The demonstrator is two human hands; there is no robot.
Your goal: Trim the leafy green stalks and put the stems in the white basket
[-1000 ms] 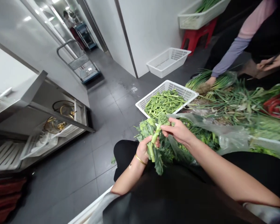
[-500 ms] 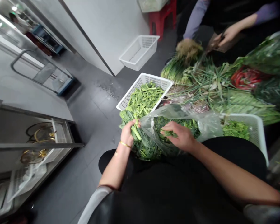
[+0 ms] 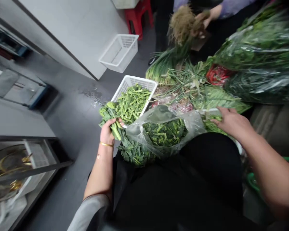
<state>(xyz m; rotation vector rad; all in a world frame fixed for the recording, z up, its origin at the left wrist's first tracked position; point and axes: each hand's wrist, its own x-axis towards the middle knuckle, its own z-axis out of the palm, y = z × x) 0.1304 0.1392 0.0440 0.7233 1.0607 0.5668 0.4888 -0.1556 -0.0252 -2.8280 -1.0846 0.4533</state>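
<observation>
My left hand (image 3: 107, 131) is closed round a bunch of leafy green stems (image 3: 114, 123), held beside a white basket (image 3: 115, 93) of cut green stems (image 3: 133, 104). My right hand (image 3: 233, 123) is over another white basket (image 3: 210, 111) at the right, which holds light green pieces (image 3: 213, 125). Its thumb and fingers are apart and I see nothing between them. Before my lap a clear plastic bag (image 3: 195, 123) gapes, full of dark leafy greens (image 3: 167, 131). More leaves (image 3: 135, 152) lie at its left side.
Across from me a co-worker's hand (image 3: 209, 17) is at a rooty bunch of green onions (image 3: 181, 25). Bagged greens (image 3: 262, 48) and red peppers (image 3: 218, 74) lie at the right. A white basket (image 3: 120, 53), a red stool (image 3: 139, 17) and a metal shelf (image 3: 50, 166) stand around.
My right hand has moved from above the plastic bag to the right-hand basket, and the green bits in its fingers no longer show. My left hand still grips its bunch. The view has swung right.
</observation>
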